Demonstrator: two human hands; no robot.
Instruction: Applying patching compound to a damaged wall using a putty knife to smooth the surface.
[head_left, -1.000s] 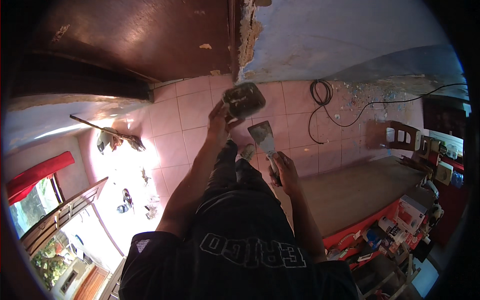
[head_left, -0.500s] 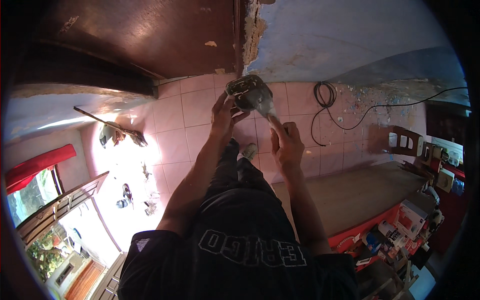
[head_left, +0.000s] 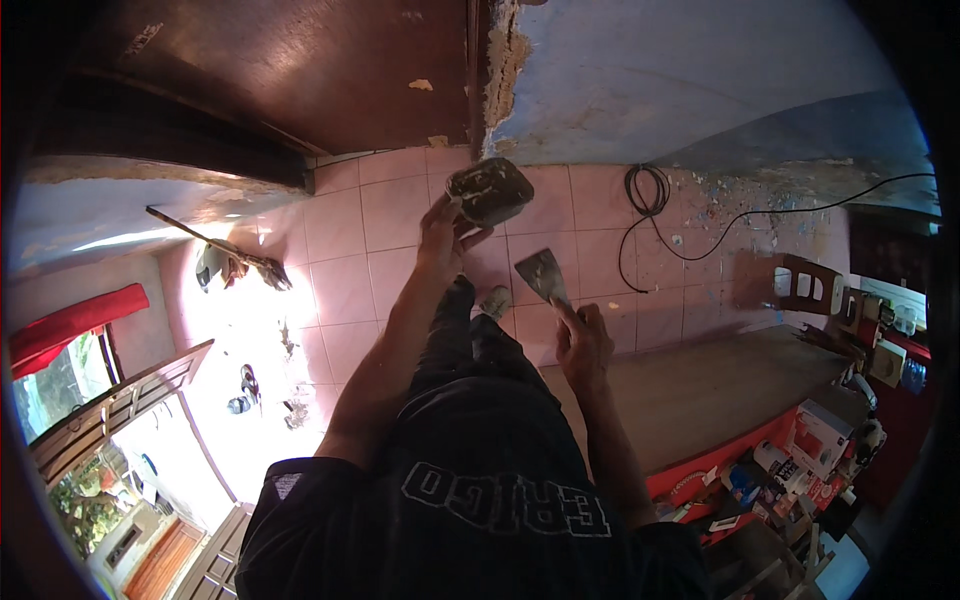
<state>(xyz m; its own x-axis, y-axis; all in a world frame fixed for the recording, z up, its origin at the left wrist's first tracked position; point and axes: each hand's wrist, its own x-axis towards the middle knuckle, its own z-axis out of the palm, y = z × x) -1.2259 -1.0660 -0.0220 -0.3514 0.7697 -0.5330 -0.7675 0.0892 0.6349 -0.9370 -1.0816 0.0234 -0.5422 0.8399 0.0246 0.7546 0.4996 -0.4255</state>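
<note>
Container [head_left: 494,190] is sitting in left hand [head_left: 443,238] above pink floor [head_left: 395,213], fingers spreading partway, clasping its near-left edge. Right hand [head_left: 587,345] is gripping scraper [head_left: 541,272] near but apart, fingers curling tight opposite the blade. I'm judging both light, stiff, container possibly slick with residue; I'm favouring its side walls for hold.

Scraper [head_left: 541,275] withdrawn from apparent contact with container [head_left: 490,193], right hand [head_left: 586,346] drawn back

Smeared dark round-cornered container [head_left: 490,192] in left grip [head_left: 441,240], stained scraper [head_left: 541,275] in right grip [head_left: 585,347], blade tip forward, apart from container
</note>
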